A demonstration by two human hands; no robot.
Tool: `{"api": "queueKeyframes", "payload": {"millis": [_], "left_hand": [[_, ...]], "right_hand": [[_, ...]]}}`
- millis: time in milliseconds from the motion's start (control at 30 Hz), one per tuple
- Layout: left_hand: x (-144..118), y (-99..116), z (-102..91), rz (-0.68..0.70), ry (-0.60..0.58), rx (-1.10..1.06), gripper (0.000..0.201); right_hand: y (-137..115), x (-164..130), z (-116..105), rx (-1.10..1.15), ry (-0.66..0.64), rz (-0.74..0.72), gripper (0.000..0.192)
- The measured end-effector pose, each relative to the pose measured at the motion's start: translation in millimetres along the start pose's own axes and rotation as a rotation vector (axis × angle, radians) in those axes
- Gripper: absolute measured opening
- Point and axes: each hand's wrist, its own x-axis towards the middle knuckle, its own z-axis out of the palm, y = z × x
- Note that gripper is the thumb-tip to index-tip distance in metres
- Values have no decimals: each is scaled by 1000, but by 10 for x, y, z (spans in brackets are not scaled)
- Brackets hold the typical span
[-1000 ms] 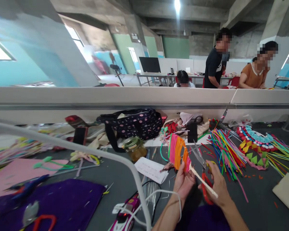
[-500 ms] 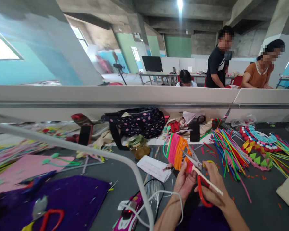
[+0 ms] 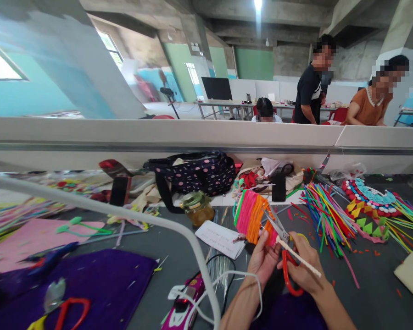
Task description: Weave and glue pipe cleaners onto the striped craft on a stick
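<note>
My left hand [image 3: 263, 259] grips the base of a fan of pink, orange and green strips [image 3: 250, 215] mounted on a pale stick [image 3: 303, 260], held upright above the dark table. My right hand [image 3: 304, 268] is closed on red-handled scissors [image 3: 282, 250]. The scissor blades point up and left and lie against the fan's orange edge. The stick runs down and right across my right hand.
Several loose coloured strips [image 3: 323, 217] lie to the right, beside a beaded collar piece [image 3: 366, 199]. A glass jar [image 3: 197, 208], a paper note [image 3: 220, 238], a dotted bag [image 3: 194, 174], a white lamp arm [image 3: 131, 215], purple felt [image 3: 89, 288] and other scissors [image 3: 60, 305] surround me. People stand beyond the partition [image 3: 206, 140].
My right hand lifted the red scissors off the table and brought the blades up to the fan. The left hand has kept the fan in much the same place.
</note>
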Motion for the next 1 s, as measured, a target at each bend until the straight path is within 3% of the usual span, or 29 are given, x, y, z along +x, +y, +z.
{"api": "queueKeyframes", "payload": {"millis": [167, 367, 700, 833, 1000], "left_hand": [[5, -5, -17, 5, 70, 32, 27], [13, -24, -26, -16, 77, 51, 32], [8, 11, 73, 80, 164, 72, 35], [0, 17, 84, 70, 167, 96, 32], [5, 19, 85, 63, 155, 131, 32]], "right_hand": [[105, -24, 56, -36, -5, -22, 51], [166, -93, 184, 20, -114, 97, 27], [97, -52, 118, 299, -105, 370, 50], [125, -33, 68, 179, -30, 409, 43], [183, -39, 77, 24, -8, 338, 53]]}}
